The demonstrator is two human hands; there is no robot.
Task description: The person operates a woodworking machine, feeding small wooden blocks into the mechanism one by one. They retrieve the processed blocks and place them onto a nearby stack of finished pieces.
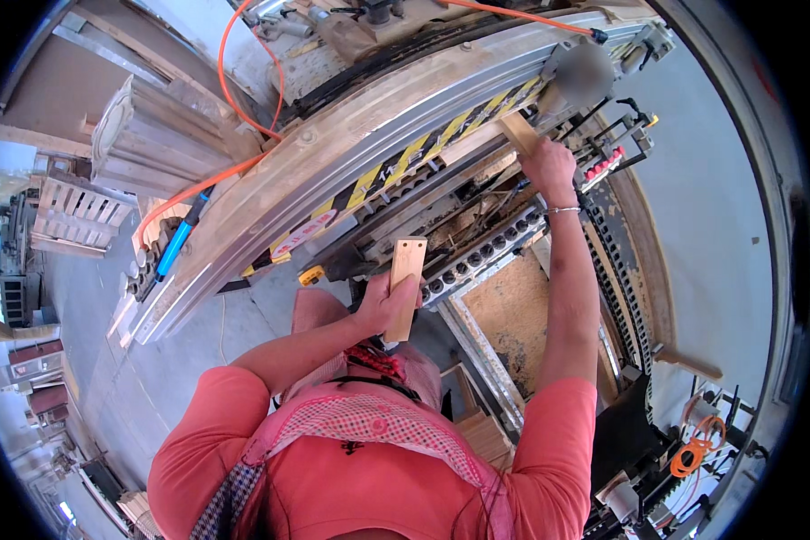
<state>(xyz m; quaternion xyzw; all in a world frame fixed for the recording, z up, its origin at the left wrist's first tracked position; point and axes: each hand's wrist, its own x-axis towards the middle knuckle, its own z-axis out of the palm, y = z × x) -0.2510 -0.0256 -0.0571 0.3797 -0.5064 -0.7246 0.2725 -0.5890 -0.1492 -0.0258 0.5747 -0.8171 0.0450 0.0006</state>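
My left hand [389,304] is closed around a short flat wooden piece [409,263], held upright in front of my body. Two dark holes show near its upper end. My right hand [549,169] reaches far forward and grips a second wooden piece [518,132] by its near end. That piece lies over the working side of a long machine [490,238], beside a yellow-and-black striped strip [405,164]. Whether it touches the machine, I cannot tell.
A curved metal beam [333,135] spans the machine, with an orange hose [229,169] across it. A blue-handled tool [178,243] hangs at its left end. Stacked boards [157,135] stand far left. A chain track [619,279] runs right of my right arm, and a coiled orange hose [688,457] hangs at lower right.
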